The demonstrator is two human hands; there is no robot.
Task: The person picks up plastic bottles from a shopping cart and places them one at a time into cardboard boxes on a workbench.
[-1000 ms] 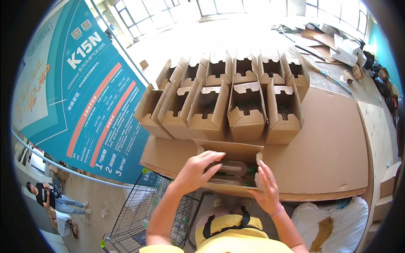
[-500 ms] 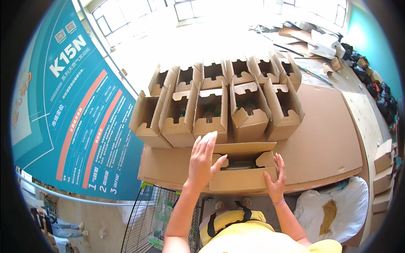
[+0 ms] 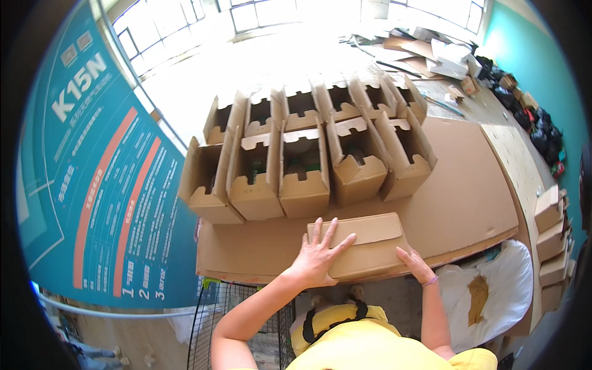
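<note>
closed box (image 3: 371, 251): lay at the near edge of the cardboard-covered counter (image 3: 462, 172), its top flap down.
left hand (image 3: 320, 256): grip was spread, fingers fanned across the box's top.
right hand (image 3: 417, 265): grip was spread, touching the box's right end.
open boxes (image 3: 256, 206): stood in two rows just beyond.
wire cart (image 3: 211, 283): stood below the counter, at left.
</note>
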